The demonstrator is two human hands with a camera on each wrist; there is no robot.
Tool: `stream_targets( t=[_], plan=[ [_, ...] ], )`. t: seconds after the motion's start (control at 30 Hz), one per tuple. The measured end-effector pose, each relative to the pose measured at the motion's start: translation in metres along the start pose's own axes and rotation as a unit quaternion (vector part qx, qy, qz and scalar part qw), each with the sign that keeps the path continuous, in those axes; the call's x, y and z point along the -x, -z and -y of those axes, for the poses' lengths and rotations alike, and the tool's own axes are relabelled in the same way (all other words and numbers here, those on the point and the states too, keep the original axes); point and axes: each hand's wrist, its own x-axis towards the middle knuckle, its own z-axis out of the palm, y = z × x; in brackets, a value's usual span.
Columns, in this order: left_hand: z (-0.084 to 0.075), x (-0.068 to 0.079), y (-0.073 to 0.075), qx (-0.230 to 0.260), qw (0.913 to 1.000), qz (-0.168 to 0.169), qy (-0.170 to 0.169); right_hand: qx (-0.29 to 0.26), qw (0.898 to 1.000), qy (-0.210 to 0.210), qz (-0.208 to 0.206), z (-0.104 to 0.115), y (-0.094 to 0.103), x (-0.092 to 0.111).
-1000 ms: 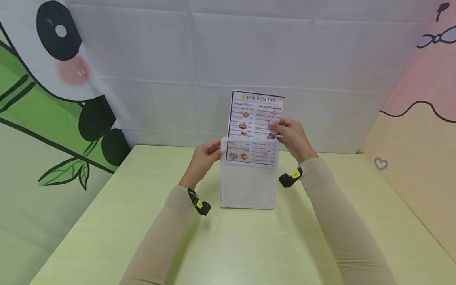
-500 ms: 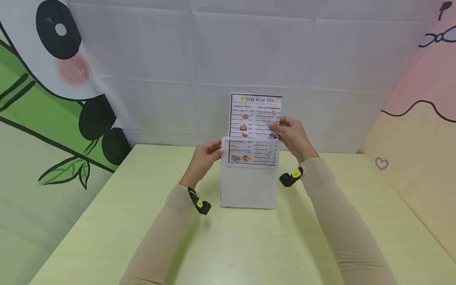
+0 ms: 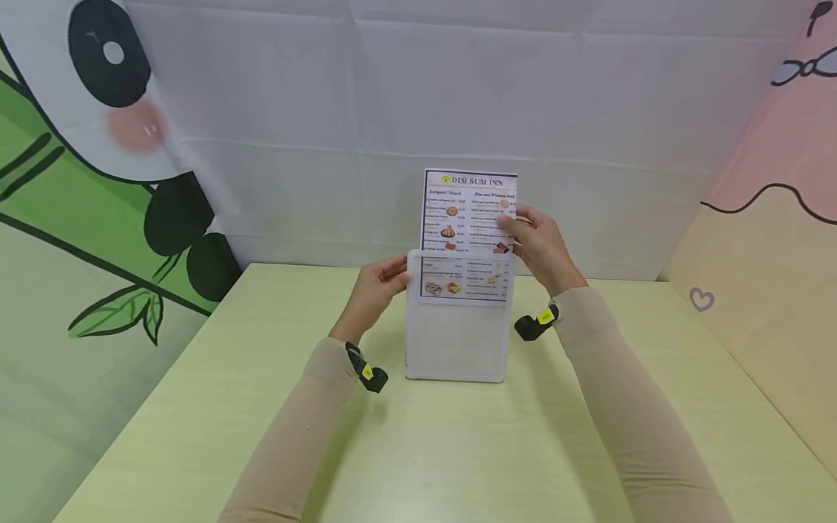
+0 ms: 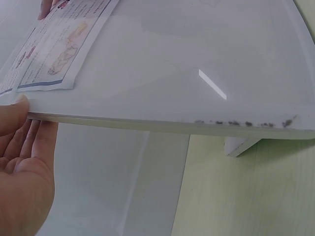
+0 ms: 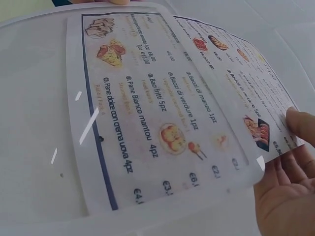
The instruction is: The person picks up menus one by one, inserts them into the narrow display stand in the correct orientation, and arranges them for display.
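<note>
A white-framed clear sign holder (image 3: 455, 341) stands upright on the table, a small support foot (image 4: 241, 145) showing behind it in the left wrist view. My left hand (image 3: 374, 294) grips its upper left edge, thumb on the front and fingers behind. A printed menu sheet (image 3: 467, 211) headed "DIM SUM INN" is partly inside the holder; its lower part shows through the clear front and its upper part sticks out above the top edge. My right hand (image 3: 544, 247) pinches the sheet's right edge just above the holder, thumb in front and fingers behind.
The pale wooden table (image 3: 588, 450) ends at a white cloth backdrop (image 3: 314, 203) close behind the holder. Painted cartoon panels flank both sides. A small black camera (image 3: 373, 378) is strapped to the left wrist and another camera (image 3: 536, 325) to the right.
The menu sheet was slightly tilted a second ago and now stands straighter, in line with the holder. My right hand has shifted up a little along its edge; the left hand keeps its grip.
</note>
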Motion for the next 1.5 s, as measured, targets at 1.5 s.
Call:
stream_targets(
  t=[1.5],
  plan=[
    [0.0002, 0.0001, 0.0002, 0.0, 1.0, -0.004, -0.002, -0.024, 0.996, 0.022, -0.078, -0.0055, -0.0074, 0.0004]
  ],
)
